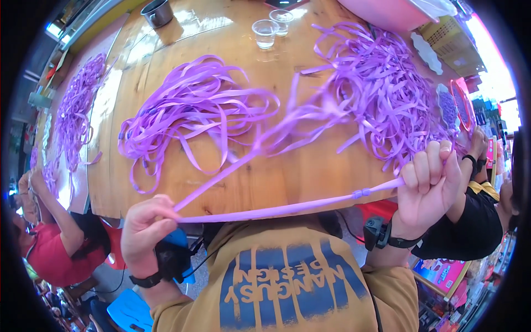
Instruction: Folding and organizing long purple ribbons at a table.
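Observation:
A purple ribbon lanyard is stretched taut between my two hands, just above the near edge of the table. My left hand pinches it at one end, where the strap doubles back toward the table's middle. At the other end my right hand is closed round it in a fist. A small purple clasp sits on the strap near the right hand. Beyond lies a looped bundle of purple lanyards, and to its right a larger tangled heap. Some straps between them are blurred.
Two clear plastic cups and a metal mug stand at the far side of the wooden table. A pink basin is at the far right. Co-workers sit left and right, with more purple straps at left.

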`<state>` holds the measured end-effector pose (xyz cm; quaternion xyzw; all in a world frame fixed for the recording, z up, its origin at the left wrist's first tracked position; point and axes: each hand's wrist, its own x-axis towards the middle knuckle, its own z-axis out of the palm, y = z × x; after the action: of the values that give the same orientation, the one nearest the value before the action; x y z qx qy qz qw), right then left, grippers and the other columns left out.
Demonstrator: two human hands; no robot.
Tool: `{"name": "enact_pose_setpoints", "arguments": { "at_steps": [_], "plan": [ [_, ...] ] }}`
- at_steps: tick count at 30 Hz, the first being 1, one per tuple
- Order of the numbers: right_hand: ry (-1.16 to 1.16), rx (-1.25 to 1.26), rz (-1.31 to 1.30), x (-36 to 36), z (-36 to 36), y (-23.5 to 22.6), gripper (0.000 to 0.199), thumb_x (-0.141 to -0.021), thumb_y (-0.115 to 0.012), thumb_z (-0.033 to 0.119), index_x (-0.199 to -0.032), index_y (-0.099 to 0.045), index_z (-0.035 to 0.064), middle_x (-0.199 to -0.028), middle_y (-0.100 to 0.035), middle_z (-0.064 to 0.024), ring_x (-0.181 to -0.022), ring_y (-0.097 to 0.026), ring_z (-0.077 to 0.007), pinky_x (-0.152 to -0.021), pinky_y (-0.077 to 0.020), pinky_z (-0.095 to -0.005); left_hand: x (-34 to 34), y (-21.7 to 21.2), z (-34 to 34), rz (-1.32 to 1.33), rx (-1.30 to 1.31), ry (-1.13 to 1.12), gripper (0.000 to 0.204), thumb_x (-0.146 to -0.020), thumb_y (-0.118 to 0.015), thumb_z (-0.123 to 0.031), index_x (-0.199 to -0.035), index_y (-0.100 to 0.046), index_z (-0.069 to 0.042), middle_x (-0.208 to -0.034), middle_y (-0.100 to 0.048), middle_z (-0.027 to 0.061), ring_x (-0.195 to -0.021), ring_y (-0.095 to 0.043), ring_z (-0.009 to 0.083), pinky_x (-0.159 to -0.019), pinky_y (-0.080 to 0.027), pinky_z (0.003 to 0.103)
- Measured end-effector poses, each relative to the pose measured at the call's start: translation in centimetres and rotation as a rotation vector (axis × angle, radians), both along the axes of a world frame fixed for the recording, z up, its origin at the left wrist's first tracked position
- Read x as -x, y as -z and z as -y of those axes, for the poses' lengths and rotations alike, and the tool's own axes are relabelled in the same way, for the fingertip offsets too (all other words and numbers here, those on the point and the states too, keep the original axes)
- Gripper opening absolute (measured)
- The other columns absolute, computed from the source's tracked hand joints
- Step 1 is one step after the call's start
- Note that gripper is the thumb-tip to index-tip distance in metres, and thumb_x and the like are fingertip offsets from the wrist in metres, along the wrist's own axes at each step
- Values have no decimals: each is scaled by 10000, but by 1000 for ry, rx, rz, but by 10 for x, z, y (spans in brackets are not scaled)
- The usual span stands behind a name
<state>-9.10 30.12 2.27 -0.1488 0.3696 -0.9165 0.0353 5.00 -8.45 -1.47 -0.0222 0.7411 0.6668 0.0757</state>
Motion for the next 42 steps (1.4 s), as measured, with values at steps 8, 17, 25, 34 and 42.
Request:
{"name": "enact_pose_setpoints", "arguments": {
  "at_steps": [8, 17, 25, 34, 42],
  "plan": [
    [62, -37, 32, 1, -19, -2, 111, -947, -450, 149, -937, -463, 38, -612, -293, 20, -473, -271, -59, -447, -254, -224, 1, 3, 1, 1, 23, -245, 125, -731, -616, -107, -667, -574, -9, -608, -525, 38, -602, -459, 161, -700, -365, 319],
    [344, -1331, 74, -23, -38, 28, 261, -857, -520, 49, -1111, -551, -8, -963, -587, -89, -862, -546, -121, -775, -425, -236, 17, -20, -24, -456, -193, 707, 141, -787, -682, -148, -840, -686, -17, -734, -624, 27, -654, -580, 171, -739, -412, 354],
    [-220, -1587, -941, -15, 96, 15, 574, -742, -665, 177, -1261, -467, 33, -1321, -417, -177, -1227, -394, -329, -1012, -299, -455, 11, -37, -45, -474, -314, 740, 154, -790, -684, -101, -907, -672, -1, -729, -561, 28, -712, -561, 180, -791, -405, 351],
    [-214, -1682, -1267, 23, 94, 60, 300, -751, -511, 47, -1049, -532, 15, -856, -538, -90, -853, -516, -270, -788, -397, -385, -9, -33, -29, -563, -443, 702, 92, -781, -683, -80, -808, -675, 8, -660, -574, 29, -597, -557, 164, -691, -438, 321],
    [-260, -1678, -937, 27, 64, 29, 333, -737, -564, -15, -1067, -528, 14, -832, -636, -107, -719, -639, -242, -638, -504, -332, -3, -18, -9, -582, -555, 627, 119, -745, -710, -77, -777, -672, 32, -586, -561, 48, -513, -521, 159, -601, -426, 309]
  ]
}}
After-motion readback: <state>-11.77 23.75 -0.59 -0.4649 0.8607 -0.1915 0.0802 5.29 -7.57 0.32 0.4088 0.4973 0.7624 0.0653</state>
